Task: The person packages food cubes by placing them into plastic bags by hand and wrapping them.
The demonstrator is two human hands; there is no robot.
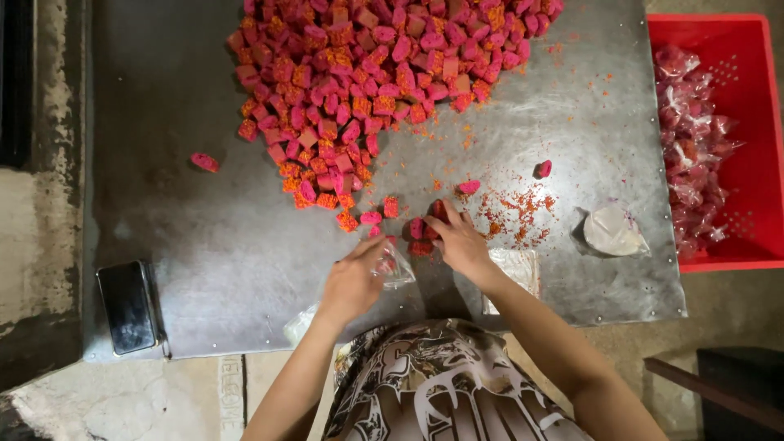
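Observation:
A big heap of pink and orange sweet pieces [367, 73] covers the far middle of a metal table [204, 237]. My left hand [355, 278] holds a small clear plastic bag [398, 268] with its mouth toward the sweets. My right hand [457, 241] is closed over a few pink pieces [418, 229] at the heap's near edge, just beside the bag. Loose pieces [469, 187] and orange crumbs [518, 214] lie scattered around that hand.
A red crate [755, 106] at the right holds several filled clear bags [690, 139]. A crumpled white plastic piece [612, 231] lies near the table's right edge, a stack of clear bags [514, 269] near the front edge. A dark phone [129, 306] sits front left. A stray pink piece [204, 162] lies left.

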